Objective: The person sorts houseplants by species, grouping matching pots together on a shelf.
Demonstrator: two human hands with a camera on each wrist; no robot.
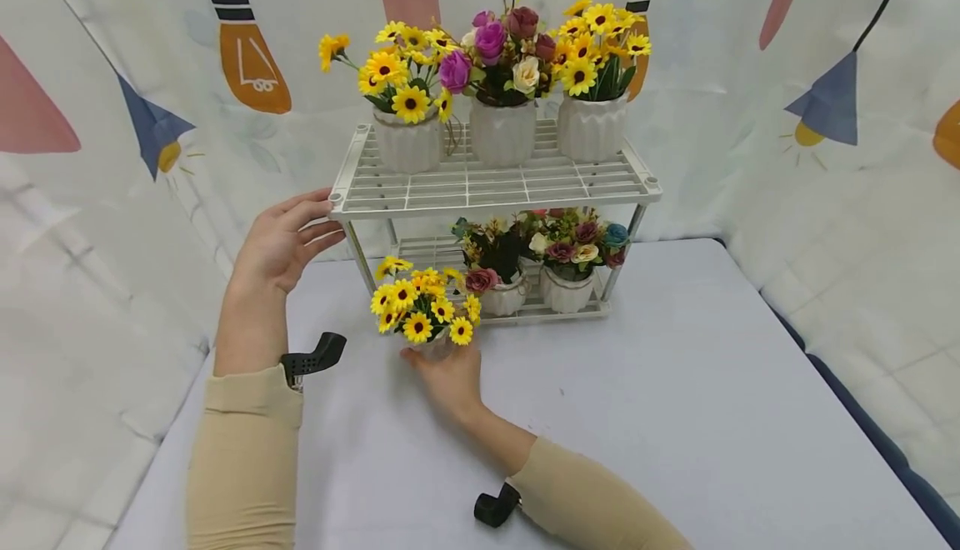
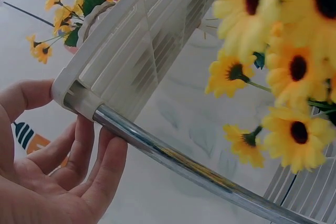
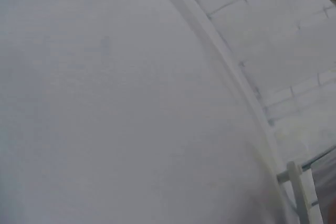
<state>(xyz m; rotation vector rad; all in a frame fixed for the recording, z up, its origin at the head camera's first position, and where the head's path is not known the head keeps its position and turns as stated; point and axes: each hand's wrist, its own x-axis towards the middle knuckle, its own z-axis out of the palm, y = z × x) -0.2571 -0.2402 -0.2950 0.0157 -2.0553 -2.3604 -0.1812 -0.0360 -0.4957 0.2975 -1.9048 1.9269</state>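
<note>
A white two-tier wire rack [image 1: 495, 198] stands on the table. My left hand [image 1: 279, 242] grips its upper left front corner. In the left wrist view, the thumb of that hand [image 2: 63, 177] lies against the corner cap and the fingers touch the metal post [image 2: 173, 158]. My right hand [image 1: 452, 379] holds a small white pot of yellow artificial daisies [image 1: 420, 304] low at the rack's front left. The blooms and hand hide most of that pot. In the right wrist view the right hand does not show.
Two pots of mixed artificial flowers, one with dark leaves [image 1: 504, 296] and one with roses [image 1: 568, 287], stand on the lower tier. On top are yellow daisies [image 1: 408, 137], purple roses [image 1: 502, 129] and more daisies [image 1: 592, 125]. A patterned curtain [image 1: 720, 117] hangs behind the table [image 1: 675, 417].
</note>
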